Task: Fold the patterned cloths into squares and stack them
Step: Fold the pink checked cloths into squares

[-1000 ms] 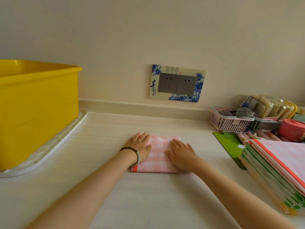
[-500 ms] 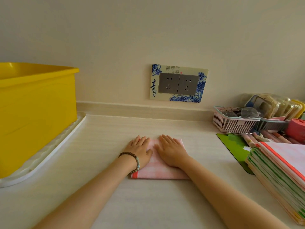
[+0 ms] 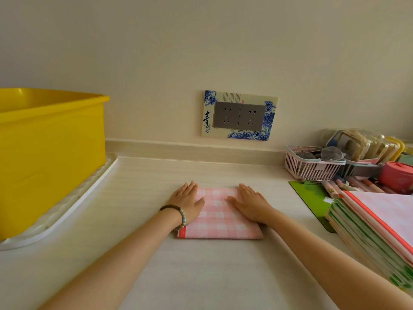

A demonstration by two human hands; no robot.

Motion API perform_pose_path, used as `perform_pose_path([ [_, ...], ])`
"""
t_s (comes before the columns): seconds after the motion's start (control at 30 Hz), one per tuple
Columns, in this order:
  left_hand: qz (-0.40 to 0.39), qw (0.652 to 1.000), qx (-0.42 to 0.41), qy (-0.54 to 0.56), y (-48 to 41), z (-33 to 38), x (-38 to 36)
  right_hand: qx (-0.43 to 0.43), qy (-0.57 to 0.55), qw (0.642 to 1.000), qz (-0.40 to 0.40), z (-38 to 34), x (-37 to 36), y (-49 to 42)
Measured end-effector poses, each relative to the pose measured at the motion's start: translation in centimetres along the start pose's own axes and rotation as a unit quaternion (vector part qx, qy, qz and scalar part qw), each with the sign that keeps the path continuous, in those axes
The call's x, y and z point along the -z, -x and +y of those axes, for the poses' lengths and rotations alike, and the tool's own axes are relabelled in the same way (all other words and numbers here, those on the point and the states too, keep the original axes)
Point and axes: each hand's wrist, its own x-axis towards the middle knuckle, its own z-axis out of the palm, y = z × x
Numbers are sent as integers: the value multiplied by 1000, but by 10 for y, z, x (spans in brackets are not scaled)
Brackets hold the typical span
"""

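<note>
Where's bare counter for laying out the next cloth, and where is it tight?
Free: the counter between the white tray and the pink checked cloth, and the band behind the cloth up to the wall ledge. Crowded: the right side, with green mat, pens, pink basket and folded stack.

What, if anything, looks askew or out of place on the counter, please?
Nothing much stands out. The cloth lies flat and neat under the left hand and right hand, both flat on it. Only the stack at the right looks slightly uneven, its lower layers sticking out past the top ones, possibly a lens effect.
</note>
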Motion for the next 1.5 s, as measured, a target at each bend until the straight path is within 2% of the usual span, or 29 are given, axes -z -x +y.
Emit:
perform_pose_path([
  [0.13, -10, 996, 20, 88, 13, -8, 5, -44, -251, 967, 25, 12, 20, 8],
  [0.3, -13, 1000, 23, -8, 40, -9, -7, -109, -410, 904, -45, 30, 38, 21],
  [0.37, -11, 999, 29, -34, 45, -7, -9, -124, -429, 890, -88, 24, 44, 29],
  [0.47, -22, 997, 38, -63, 47, -4, -9, -143, -416, 890, -122, 17, 48, 34],
  [0.6, -18, 996, 48, -74, 47, 0, -9, -181, -417, 886, -88, 5, 42, 31],
  [0.77, -11, 997, 52, -60, 50, 0, -8, -217, -446, 866, -68, -15, 35, 30],
  [0.93, 27, 998, 56, -5, 52, -1, -10, -167, -472, 864, -47, -28, 29, 38],
  [1.03, 64, 991, 71, 98, 52, 1, -5, -128, -496, 859, -24, -29, 34, 49],
  [1.1, 70, 966, 74, 239, 54, 9, 2, -107, -494, 863, 2, -24, 45, 57],
  [1.2, 59, 908, 72, 408, 55, 29, 16, -77, -505, 859, 25, -8, 74, 73],
  [1.3, 18, 816, 35, 577, 60, 60, 32, -57, -502, 862, 40, 17, 110, 94],
  [1.37, 2, 780, 10, 626, 60, 87, 40, -57, -495, 865, 50, 36, 134, 111],
  [1.5, -21, 747, -45, 663, 58, 151, 50, -85, -484, 868, 69, 81, 180, 141],
])
